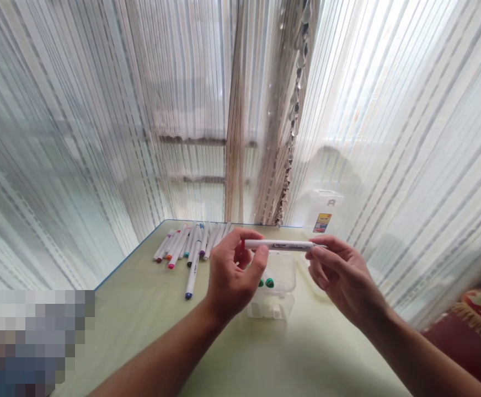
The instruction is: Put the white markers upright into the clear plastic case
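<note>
A white marker with a red end and a dark printed label lies level between my two hands, above the table. My left hand grips it near the red end with thumb and fingers. At the other end, my right hand pinches the tip between thumb and fingers. Below the marker stands a clear plastic box, in which green-ended markers show; my left hand partly covers them. To the left lies a loose pile of white markers with coloured ends, and a blue-ended marker points toward me.
A clear plastic case lid with a yellow label stands upright at the back right. The pale green table meets striped sheer curtains at its far edge. At the right is a red fringed cloth.
</note>
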The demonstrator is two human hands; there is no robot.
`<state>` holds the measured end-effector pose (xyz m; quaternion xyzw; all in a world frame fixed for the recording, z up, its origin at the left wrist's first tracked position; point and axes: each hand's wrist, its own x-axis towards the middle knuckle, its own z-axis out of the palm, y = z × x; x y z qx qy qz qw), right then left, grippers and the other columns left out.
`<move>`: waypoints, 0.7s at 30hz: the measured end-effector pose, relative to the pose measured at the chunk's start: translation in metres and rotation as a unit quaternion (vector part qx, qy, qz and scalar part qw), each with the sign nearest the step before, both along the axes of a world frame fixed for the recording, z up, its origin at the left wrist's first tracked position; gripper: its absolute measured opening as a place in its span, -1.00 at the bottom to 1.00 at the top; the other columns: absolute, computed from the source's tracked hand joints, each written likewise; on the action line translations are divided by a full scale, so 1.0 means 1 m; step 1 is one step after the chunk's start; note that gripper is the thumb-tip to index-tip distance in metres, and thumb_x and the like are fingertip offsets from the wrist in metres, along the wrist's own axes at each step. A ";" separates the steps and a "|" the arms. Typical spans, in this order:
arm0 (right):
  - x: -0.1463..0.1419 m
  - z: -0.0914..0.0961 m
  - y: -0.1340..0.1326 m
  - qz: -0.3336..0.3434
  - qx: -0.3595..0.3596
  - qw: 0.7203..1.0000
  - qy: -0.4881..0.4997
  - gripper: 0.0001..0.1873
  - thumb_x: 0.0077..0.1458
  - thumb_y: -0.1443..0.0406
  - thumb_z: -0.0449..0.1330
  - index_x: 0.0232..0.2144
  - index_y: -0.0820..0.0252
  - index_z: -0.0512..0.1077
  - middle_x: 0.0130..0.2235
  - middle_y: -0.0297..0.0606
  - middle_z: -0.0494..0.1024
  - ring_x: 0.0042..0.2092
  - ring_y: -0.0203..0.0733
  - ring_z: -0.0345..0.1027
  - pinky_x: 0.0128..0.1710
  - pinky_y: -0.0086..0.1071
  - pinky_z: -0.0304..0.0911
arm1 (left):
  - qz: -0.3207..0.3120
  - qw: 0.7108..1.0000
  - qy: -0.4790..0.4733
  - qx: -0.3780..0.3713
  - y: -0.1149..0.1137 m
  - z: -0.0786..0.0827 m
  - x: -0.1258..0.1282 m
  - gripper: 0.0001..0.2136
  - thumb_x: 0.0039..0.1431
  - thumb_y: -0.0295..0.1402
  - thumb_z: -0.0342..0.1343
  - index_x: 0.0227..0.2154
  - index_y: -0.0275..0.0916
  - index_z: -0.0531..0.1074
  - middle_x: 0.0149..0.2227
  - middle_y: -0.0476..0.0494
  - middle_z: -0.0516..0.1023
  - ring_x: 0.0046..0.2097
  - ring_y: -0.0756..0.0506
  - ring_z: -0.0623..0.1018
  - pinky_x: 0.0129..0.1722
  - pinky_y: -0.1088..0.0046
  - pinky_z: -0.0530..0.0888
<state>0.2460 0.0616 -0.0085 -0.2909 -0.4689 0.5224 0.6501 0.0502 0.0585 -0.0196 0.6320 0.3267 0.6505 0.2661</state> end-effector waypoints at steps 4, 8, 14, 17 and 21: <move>0.000 0.001 0.000 0.003 0.004 1.000 -0.003 -0.76 -0.19 0.25 0.54 -0.42 0.16 0.63 -0.55 -0.32 0.56 -0.71 -0.50 0.17 -0.74 -0.60 0.02 | -0.006 1.000 -0.007 -0.013 -0.001 0.002 0.001 -0.84 0.19 -0.26 0.23 -0.29 -0.22 0.44 -0.49 0.01 0.43 -0.54 0.03 0.35 -0.58 0.55 0.26; 0.001 0.000 0.000 0.002 0.002 1.000 -0.002 -0.76 -0.18 0.24 0.54 -0.41 0.16 0.64 -0.55 -0.31 0.56 -0.71 -0.50 0.17 -0.74 -0.60 0.02 | -0.022 1.000 -0.010 -0.016 -0.003 0.003 0.001 -0.85 0.21 -0.26 0.22 -0.32 -0.22 0.43 -0.51 0.02 0.41 -0.56 0.05 0.31 -0.61 0.55 0.22; 0.001 0.000 -0.001 0.001 0.001 1.000 -0.002 -0.76 -0.18 0.24 0.54 -0.42 0.17 0.63 -0.55 -0.32 0.55 -0.71 -0.51 0.17 -0.73 -0.60 0.01 | -0.012 1.000 0.005 -0.004 -0.002 0.004 -0.001 -0.84 0.26 -0.25 0.16 -0.36 -0.22 0.44 -0.55 0.05 0.37 -0.56 0.05 0.28 -0.61 0.56 0.19; 0.001 0.001 -0.001 0.000 0.001 1.000 -0.001 -0.76 -0.19 0.24 0.54 -0.42 0.17 0.63 -0.55 -0.32 0.55 -0.71 -0.50 0.17 -0.74 -0.60 0.01 | 0.003 1.000 0.016 -0.003 -0.002 0.005 -0.001 -0.84 0.27 -0.26 0.16 -0.37 -0.23 0.44 -0.55 0.05 0.39 -0.56 0.06 0.29 -0.60 0.56 0.20; 0.001 0.001 -0.003 0.000 0.000 1.000 -0.004 -0.77 -0.18 0.24 0.54 -0.42 0.17 0.63 -0.55 -0.32 0.55 -0.71 -0.50 0.16 -0.74 -0.60 0.00 | 0.010 1.000 0.018 -0.003 -0.002 0.006 0.000 -0.83 0.27 -0.27 0.16 -0.40 -0.23 0.42 -0.53 0.04 0.43 -0.56 0.06 0.31 -0.59 0.56 0.23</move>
